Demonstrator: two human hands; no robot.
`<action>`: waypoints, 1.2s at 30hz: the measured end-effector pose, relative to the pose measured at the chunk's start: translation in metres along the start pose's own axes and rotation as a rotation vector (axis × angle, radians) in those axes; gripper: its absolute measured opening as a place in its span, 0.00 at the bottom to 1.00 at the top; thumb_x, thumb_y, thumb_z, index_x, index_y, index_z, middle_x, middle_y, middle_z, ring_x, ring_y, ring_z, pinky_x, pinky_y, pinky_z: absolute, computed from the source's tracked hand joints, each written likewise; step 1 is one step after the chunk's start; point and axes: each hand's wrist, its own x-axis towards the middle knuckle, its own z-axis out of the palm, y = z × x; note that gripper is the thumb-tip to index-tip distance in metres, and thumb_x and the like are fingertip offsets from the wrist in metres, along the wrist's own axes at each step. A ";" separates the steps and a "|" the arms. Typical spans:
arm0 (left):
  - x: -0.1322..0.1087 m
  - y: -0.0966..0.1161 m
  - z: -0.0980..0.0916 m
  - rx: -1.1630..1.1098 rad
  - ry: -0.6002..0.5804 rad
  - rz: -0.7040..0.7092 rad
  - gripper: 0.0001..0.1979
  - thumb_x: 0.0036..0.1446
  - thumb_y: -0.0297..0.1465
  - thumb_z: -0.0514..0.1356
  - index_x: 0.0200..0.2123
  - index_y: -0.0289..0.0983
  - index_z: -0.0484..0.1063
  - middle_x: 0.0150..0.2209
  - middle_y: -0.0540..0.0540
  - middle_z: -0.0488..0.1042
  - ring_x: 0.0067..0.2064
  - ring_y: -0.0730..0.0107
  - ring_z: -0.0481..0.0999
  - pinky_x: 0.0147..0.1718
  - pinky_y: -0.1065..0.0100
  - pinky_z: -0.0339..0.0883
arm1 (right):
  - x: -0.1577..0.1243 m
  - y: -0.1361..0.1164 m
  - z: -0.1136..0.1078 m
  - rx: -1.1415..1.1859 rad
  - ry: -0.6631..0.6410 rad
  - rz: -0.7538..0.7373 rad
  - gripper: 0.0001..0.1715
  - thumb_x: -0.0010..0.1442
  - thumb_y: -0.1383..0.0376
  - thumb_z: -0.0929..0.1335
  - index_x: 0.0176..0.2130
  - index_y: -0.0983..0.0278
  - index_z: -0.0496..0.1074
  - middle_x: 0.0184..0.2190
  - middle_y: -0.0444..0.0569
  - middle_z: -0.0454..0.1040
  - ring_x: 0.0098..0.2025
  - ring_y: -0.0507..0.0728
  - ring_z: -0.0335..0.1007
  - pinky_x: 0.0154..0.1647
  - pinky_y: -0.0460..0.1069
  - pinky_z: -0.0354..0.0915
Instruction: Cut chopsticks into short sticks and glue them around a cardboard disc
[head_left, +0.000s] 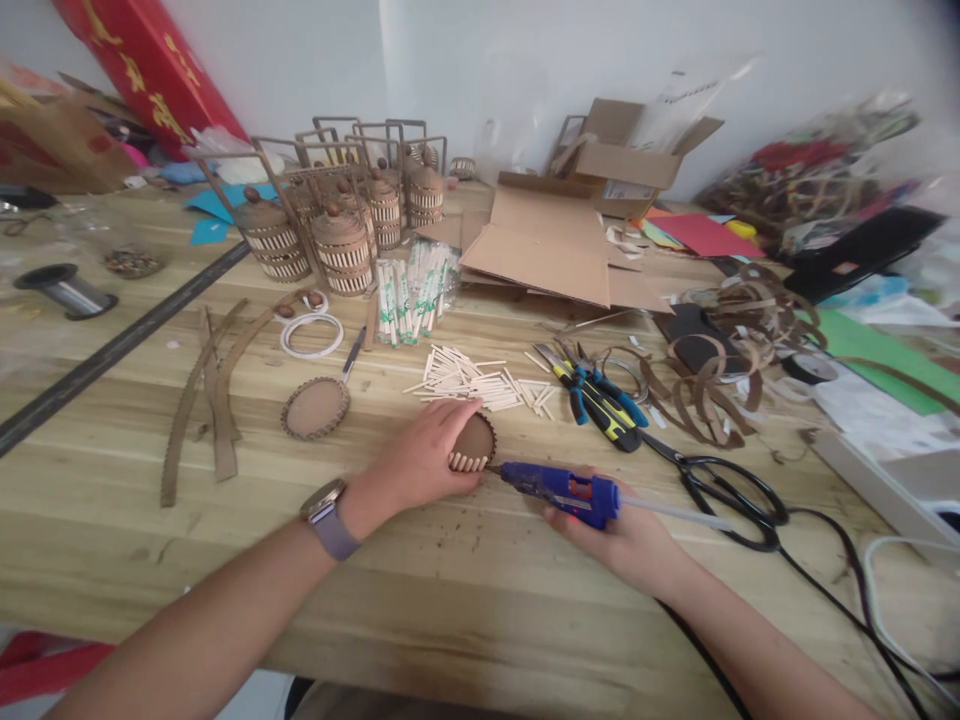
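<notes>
My left hand (424,455) is closed on a small round cardboard tray (477,438) with a corrugated rim, and short wooden sticks stand along its near edge. In my right hand (626,540) is a blue hot glue gun (559,490), a clear glue stick poking out of its back. The gun's nozzle meets or nearly meets the tray's near right rim. Just beyond lies a pile of cut wooden sticks (469,378). A second round cardboard disc (315,408) with a corrugated rim rests to the left.
Several cardboard-and-stick lanterns (341,250) stand at the back left. Pliers (600,400) and black scissors (731,500) lie right of the sticks. Corrugated strips (217,410), a tape roll (311,336), wrapped sticks (409,300) and a cardboard box (544,240) surround the work. Cables run at right.
</notes>
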 end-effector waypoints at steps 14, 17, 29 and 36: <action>0.000 -0.001 0.001 0.011 0.010 0.019 0.40 0.47 0.33 0.66 0.62 0.35 0.54 0.57 0.35 0.66 0.59 0.50 0.64 0.59 0.50 0.57 | 0.000 0.001 0.002 -0.005 -0.006 0.006 0.17 0.53 0.52 0.65 0.35 0.61 0.75 0.33 0.53 0.78 0.36 0.64 0.74 0.42 0.58 0.70; 0.000 0.000 0.000 0.006 0.008 0.012 0.39 0.47 0.34 0.66 0.62 0.37 0.54 0.57 0.36 0.66 0.59 0.51 0.64 0.59 0.50 0.58 | 0.000 0.000 0.002 -0.001 0.000 -0.016 0.17 0.54 0.53 0.65 0.36 0.61 0.75 0.34 0.53 0.79 0.37 0.64 0.74 0.42 0.58 0.70; 0.000 -0.001 0.000 0.013 0.010 0.024 0.38 0.49 0.33 0.65 0.61 0.34 0.55 0.57 0.35 0.67 0.59 0.51 0.64 0.59 0.49 0.59 | -0.001 0.005 0.007 0.014 -0.006 0.015 0.19 0.53 0.53 0.66 0.38 0.63 0.76 0.37 0.55 0.79 0.39 0.65 0.74 0.42 0.58 0.69; 0.000 -0.001 0.000 0.015 0.013 0.015 0.39 0.48 0.34 0.66 0.62 0.36 0.55 0.58 0.35 0.66 0.59 0.49 0.64 0.59 0.48 0.58 | -0.001 0.002 0.007 0.010 0.009 -0.013 0.18 0.53 0.54 0.66 0.37 0.63 0.76 0.36 0.54 0.79 0.38 0.64 0.74 0.42 0.57 0.68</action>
